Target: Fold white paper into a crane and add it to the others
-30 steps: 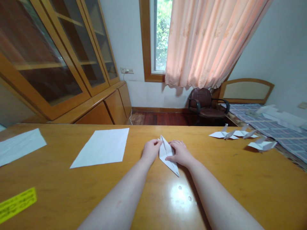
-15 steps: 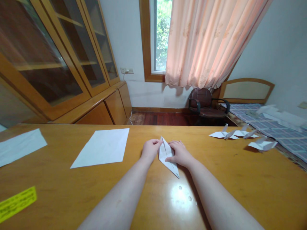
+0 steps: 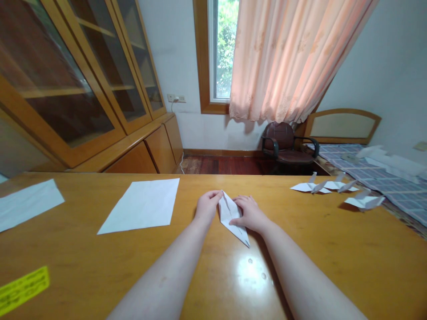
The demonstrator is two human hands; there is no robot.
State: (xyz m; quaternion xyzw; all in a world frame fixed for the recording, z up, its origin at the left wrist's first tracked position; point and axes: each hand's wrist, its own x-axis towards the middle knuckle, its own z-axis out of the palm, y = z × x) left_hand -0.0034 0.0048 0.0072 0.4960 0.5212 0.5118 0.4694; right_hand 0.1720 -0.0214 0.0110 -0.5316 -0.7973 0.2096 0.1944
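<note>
A white folded paper [image 3: 232, 218], long and pointed at both ends, lies on the wooden table [image 3: 213, 275] in front of me. My left hand [image 3: 207, 206] pinches its upper left edge with curled fingers. My right hand [image 3: 248, 212] presses on its right side, fingers bent over the fold. The paper's lower tip points toward me.
A flat white sheet [image 3: 143, 204] lies to the left, another sheet [image 3: 28, 203] at the far left edge. A yellow label [image 3: 23, 290] sits near the front left. Several folded paper cranes [image 3: 336, 189] stand at the right. A chair [image 3: 287, 144] and bed stand beyond the table.
My left fingers have crept a little further over the paper's top left edge. The paper and right hand have hardly moved.
</note>
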